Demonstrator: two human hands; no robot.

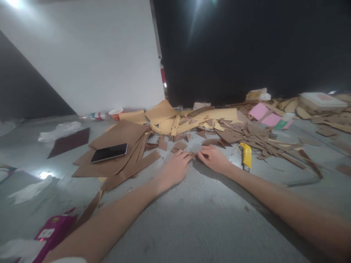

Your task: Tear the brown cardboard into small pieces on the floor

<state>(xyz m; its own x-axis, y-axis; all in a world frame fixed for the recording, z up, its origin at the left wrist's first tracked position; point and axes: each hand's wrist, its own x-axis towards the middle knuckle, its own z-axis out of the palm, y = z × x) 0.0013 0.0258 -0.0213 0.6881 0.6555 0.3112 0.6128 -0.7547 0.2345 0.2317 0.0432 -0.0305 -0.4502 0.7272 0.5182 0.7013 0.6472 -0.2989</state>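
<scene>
Both hands rest low over the grey table in the middle of the view, fingertips almost meeting. My left hand (pixel 175 167) has its fingers bent together. My right hand (pixel 216 159) is closed with thumb and forefinger pinched. Whatever is between their fingertips is too small and blurred to make out. Just beyond the left fingers lies a small brown cardboard scrap (pixel 178 147). Another brown scrap (pixel 210 141) is beyond the right hand. To the right of my right wrist lies a yellow utility knife (pixel 246 155) with a black grip edge.
A phone (pixel 109 153) lies on brown sheets (pixel 120 132) at left. Cardboard strips (pixel 257 138) and tan offcuts (pixel 161 116) spread across the back. A paper cup (pixel 116 114), pink paper (pixel 259 111) and a white box (pixel 323 100) stand farther off. A purple object (pixel 56 228) is near left.
</scene>
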